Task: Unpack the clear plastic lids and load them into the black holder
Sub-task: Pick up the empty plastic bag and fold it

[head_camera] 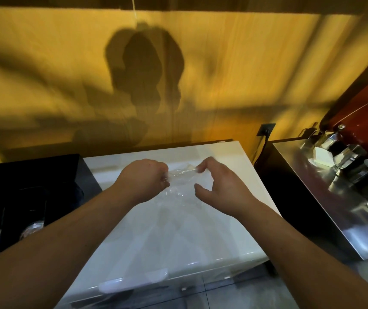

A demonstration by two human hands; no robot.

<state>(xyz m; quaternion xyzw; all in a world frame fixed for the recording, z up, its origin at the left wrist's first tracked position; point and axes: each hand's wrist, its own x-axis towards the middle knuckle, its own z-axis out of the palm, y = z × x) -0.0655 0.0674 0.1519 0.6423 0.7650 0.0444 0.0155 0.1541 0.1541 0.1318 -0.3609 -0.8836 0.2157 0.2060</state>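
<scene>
L hand (144,179) fisted tight on clear wrap (178,192), which stretches across to R hand (221,188). R curled fingertips (201,167) hook wrap's top edge, thumb apart below. Both over white top (156,241). Black holder (22,175) well left of L fist, clear lids (31,228) in its slots.

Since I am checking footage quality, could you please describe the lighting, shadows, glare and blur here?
Head view: warm yellow light casts a large shadow on the wall; glare streaks the white surface and steel counter; the clear plastic wrap gripped by the left hand, near the right hand, is blurred.
</scene>
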